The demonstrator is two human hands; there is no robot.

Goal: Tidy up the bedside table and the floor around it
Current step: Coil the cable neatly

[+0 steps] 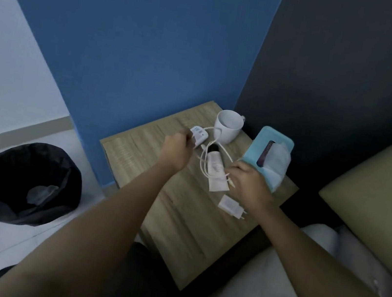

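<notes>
The white charging cable (227, 154) is held looped above the wood-grain desk (179, 212), running from 10 to 4 o'clock. Its white rectangular plastic adapter (198, 136) is gripped by the left hand (175, 151); its free end is pinched by the right hand (250, 185).

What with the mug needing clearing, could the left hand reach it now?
Probably yes: the mug stands just beyond the left hand, way free, though that hand grips the white charger.
</notes>
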